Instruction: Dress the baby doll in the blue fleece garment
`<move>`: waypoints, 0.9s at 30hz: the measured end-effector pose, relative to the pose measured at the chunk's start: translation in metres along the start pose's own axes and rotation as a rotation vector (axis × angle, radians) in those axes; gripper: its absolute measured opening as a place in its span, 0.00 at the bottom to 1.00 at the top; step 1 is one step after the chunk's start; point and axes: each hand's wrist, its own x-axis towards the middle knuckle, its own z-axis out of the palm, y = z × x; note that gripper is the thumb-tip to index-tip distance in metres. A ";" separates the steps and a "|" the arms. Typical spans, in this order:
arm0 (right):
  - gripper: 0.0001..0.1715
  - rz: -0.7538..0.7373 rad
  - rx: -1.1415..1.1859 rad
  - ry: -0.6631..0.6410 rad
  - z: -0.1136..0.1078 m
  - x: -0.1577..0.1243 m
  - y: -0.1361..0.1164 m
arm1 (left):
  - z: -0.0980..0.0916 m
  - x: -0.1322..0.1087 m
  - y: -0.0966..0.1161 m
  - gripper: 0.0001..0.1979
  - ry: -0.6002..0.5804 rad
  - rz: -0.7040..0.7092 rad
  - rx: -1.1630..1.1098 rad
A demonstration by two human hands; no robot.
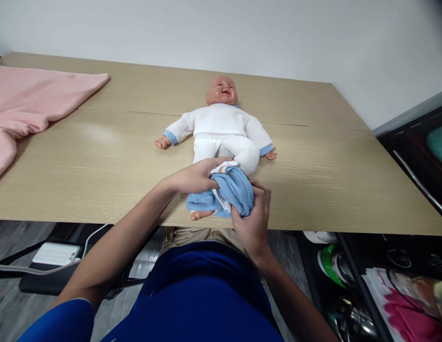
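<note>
A baby doll (224, 121) lies on its back on the table, head away from me, in a white top with blue cuffs and white legwear. A blue terry garment (237, 190) with white, patterned parts is bunched at its lower legs. My left hand (197, 175) grips the garment's upper left edge, close to the doll's legs. Fingers and thumb of my right hand (254, 221) pinch its right side. One bare foot (202, 215) pokes out below the cloth near the table edge; the other foot is hidden.
A pink blanket (39, 104) lies on the left of the wooden table (324, 190). The white wall (171, 33) stands behind. Below the front edge are a white box-like device (56, 253) with a cable at left and a dark shelf with several items at right.
</note>
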 end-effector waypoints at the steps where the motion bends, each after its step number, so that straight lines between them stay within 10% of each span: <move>1: 0.22 -0.002 -0.011 0.006 -0.003 0.003 0.004 | 0.001 -0.001 0.000 0.13 0.003 0.008 0.020; 12: 0.23 0.027 0.103 -0.094 -0.027 0.026 0.022 | 0.002 -0.006 0.001 0.07 0.000 -0.016 0.237; 19: 0.20 0.301 0.422 -0.528 -0.048 0.056 0.047 | -0.003 -0.007 -0.001 0.08 -0.042 -0.078 0.189; 27: 0.23 0.009 0.154 -0.630 -0.052 0.079 0.054 | -0.008 -0.002 0.003 0.08 -0.095 -0.020 0.165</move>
